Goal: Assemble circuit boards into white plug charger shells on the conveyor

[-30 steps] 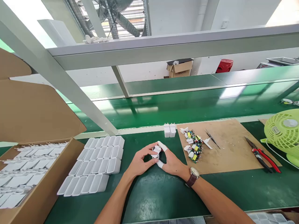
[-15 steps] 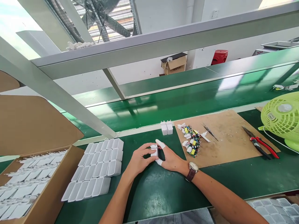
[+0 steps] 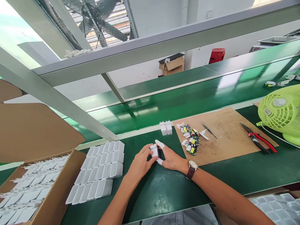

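Between my two hands, just above the green bench, is a small white plastic charger housing [image 3: 154,150]. My left hand [image 3: 142,161] grips its left side with thumb and fingers. On its right side the fingers of my right hand [image 3: 172,157] close around it, with white finger cots on the thumb and a fingertip. Beyond my hands stand two white chargers [image 3: 165,128] side by side with pins up. To the right lies a cluster of small circuit boards [image 3: 192,140] with white and yellow parts. Rows of open white housings [image 3: 98,172] are on the left.
A cardboard box [image 3: 55,187] full of white parts stands at the far left. On the brown board [image 3: 222,134] are tweezers [image 3: 209,129] and red-black pliers [image 3: 259,139]. A green fan [image 3: 281,109] sits at the right edge. More white housings [image 3: 276,203] lie low at right.
The white piece has turned in my fingers: its opening with inner parts showed before, and now a smooth white face does. Both hands stay on it. The camera view has tilted.
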Action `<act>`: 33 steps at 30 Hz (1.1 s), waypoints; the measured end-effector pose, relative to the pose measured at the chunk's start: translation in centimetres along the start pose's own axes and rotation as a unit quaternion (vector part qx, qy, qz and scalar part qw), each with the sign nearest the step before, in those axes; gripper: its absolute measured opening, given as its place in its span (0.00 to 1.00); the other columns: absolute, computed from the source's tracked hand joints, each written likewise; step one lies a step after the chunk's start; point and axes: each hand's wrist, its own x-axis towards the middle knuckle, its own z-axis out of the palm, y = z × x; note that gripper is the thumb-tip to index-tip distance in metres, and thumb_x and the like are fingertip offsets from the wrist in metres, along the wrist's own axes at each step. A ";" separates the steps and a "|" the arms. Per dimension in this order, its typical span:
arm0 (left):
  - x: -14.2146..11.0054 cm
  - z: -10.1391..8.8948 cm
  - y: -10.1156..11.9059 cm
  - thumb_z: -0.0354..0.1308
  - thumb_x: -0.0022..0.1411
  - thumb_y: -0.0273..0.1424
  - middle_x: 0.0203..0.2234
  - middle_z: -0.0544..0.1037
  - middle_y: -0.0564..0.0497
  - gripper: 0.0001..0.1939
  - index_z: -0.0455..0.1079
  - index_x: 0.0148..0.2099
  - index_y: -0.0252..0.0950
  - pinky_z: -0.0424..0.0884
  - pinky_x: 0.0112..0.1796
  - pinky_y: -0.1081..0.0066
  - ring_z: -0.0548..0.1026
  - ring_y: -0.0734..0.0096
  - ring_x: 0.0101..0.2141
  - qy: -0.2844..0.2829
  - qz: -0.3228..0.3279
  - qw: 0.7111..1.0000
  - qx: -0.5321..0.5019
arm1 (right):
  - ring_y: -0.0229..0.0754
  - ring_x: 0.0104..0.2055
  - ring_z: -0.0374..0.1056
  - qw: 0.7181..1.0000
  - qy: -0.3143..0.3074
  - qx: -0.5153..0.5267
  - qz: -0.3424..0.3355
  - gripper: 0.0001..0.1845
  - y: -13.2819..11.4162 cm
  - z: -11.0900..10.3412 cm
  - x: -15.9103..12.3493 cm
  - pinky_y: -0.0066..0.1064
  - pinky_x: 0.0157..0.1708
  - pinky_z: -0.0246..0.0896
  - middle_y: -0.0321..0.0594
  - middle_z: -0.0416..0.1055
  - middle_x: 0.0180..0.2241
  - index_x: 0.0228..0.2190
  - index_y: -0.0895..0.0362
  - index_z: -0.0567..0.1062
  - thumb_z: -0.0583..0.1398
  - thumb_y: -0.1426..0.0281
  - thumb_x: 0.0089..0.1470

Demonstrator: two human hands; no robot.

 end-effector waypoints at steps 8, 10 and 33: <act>3.4 -1.5 -0.5 0.60 0.64 0.37 0.51 0.77 0.48 0.07 0.69 0.41 0.40 0.76 0.49 0.60 0.80 0.62 0.44 0.038 -0.045 0.998 -0.034 | 0.57 0.65 0.62 0.997 0.052 -0.059 -0.004 0.43 0.1 0.4 -0.3 0.54 0.63 0.63 0.63 0.60 0.63 0.69 0.62 0.48 0.61 0.71 0.59; 5.6 -1.4 -1.0 0.61 0.62 0.36 0.48 0.78 0.48 0.08 0.69 0.41 0.40 0.76 0.48 0.60 0.79 0.62 0.42 0.059 -0.068 0.995 -0.045 | 0.57 0.65 0.61 0.994 0.056 -0.094 -0.027 0.37 -0.1 0.3 -0.4 0.54 0.62 0.63 0.64 0.60 0.63 0.67 0.63 0.51 0.58 0.72 0.61; 2.3 -9.2 0.5 0.61 0.66 0.44 0.64 0.69 0.47 0.19 0.73 0.56 0.45 0.81 0.45 0.59 0.80 0.58 0.49 0.189 -0.039 0.981 0.013 | 0.57 0.65 0.63 0.969 0.016 -0.213 -0.120 0.19 1.0 0.3 -0.9 0.53 0.61 0.67 0.61 0.63 0.62 0.55 0.62 0.72 0.53 0.75 0.65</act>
